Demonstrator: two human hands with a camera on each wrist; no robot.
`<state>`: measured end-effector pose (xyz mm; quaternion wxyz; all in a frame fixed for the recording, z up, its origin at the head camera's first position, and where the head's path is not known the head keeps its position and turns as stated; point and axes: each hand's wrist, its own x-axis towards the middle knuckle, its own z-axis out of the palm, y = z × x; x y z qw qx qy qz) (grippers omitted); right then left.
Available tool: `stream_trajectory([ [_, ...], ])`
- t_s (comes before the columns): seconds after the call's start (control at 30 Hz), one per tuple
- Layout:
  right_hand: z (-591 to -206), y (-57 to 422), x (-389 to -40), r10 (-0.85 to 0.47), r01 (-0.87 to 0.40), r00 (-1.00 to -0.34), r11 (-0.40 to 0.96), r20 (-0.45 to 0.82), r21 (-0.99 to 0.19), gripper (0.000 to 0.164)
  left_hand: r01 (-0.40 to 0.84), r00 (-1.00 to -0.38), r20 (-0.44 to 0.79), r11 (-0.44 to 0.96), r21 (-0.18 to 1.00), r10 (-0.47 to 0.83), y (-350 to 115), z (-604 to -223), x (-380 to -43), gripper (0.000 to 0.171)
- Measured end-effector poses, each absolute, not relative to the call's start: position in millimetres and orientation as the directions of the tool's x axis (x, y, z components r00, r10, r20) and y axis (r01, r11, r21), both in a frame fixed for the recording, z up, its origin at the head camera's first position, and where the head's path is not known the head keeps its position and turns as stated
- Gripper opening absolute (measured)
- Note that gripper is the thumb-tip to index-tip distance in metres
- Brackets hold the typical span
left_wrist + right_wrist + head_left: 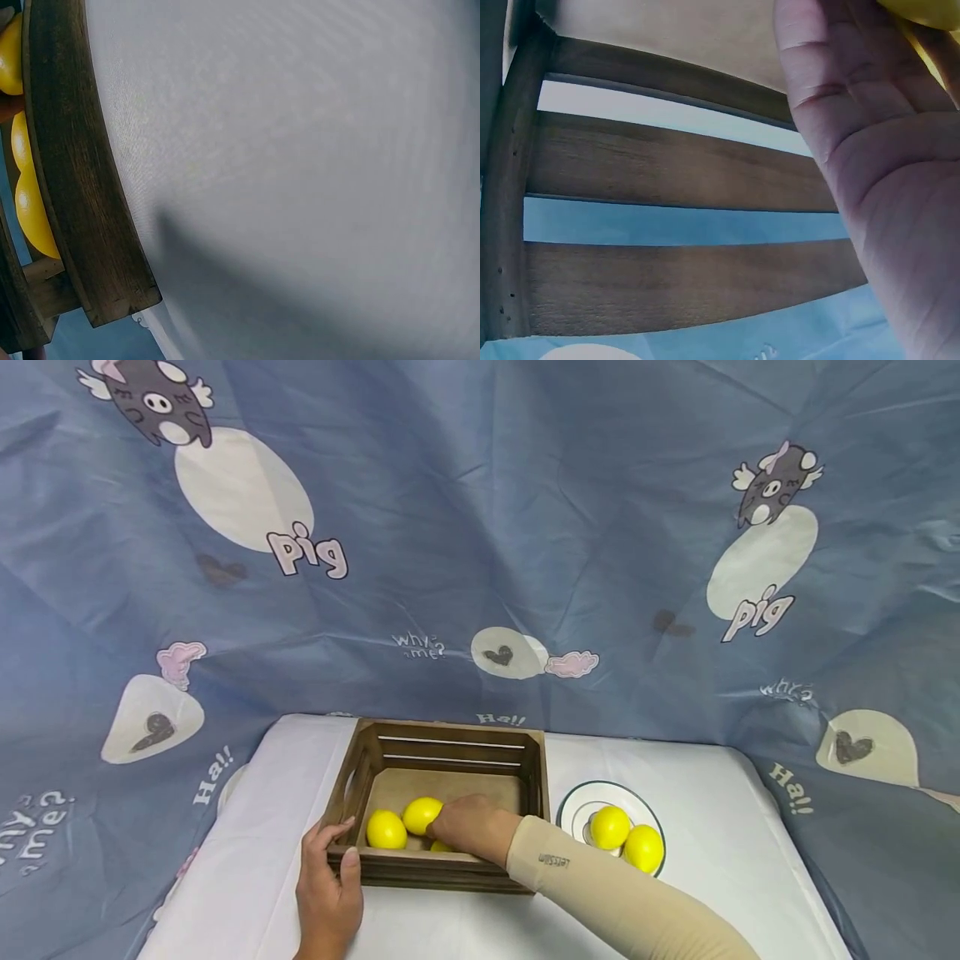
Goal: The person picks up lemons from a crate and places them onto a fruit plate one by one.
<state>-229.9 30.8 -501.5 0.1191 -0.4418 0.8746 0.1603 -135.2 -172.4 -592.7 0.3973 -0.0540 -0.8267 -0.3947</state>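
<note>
A brown wooden crate (450, 870) stands on the white-covered table. My left hand (328, 893) grips its front left corner, fingers over the side rim and thumb at the front. Inside, two yellow lemons (386, 830) lie near the front left; the second lemon (423, 815) is beside my right hand (474, 827). That hand reaches down into the crate, fingers around a third lemon (10, 60), mostly covered in the head view. Part of a lemon (922, 10) shows by the right fingers in the right wrist view.
Right of the crate, a white plate (581, 802) with a dark rim bears two more lemons (643, 848). White cloth (697, 793) covers the table. A blue patterned curtain (480, 552) hangs behind and at both sides.
</note>
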Motion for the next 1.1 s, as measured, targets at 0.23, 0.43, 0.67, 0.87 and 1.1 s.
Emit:
stream_trajectory([
  [0.23, -500.8, 26.7, -230.0, -0.717, -0.793, -0.607, 0.568, -0.342, 0.219, 0.016, 0.352, -0.741, 0.632, 0.669, 0.655, -0.228, -172.8, -592.9, -132.3, 0.034],
  [0.43, -499.9, 25.7, -228.0, -0.688, -0.778, -0.624, 0.591, -0.37, 0.213, 0.011, 0.341, -0.741, 0.629, 0.676, 0.654, -0.234, -173.5, -592.7, -131.5, 0.033],
  [0.67, -498.4, 28.0, -226.5, -0.711, -0.799, -0.599, 0.561, -0.369, 0.217, 0.008, 0.333, -0.753, 0.614, 0.669, 0.664, -0.235, -173.9, -590.9, -130.7, 0.033],
  [0.87, -498.6, 27.6, -226.3, -0.705, -0.786, -0.617, 0.572, -0.35, 0.233, 0.009, 0.337, -0.751, 0.618, 0.671, 0.661, -0.232, -174.6, -591.6, -130.7, 0.033],
  [1.1, -500.3, 27.0, -228.1, -0.723, -0.787, -0.617, 0.569, -0.31, 0.239, 0.018, 0.375, -0.718, 0.659, 0.673, 0.637, -0.223, -173.7, -590.6, -131.9, 0.034],
])
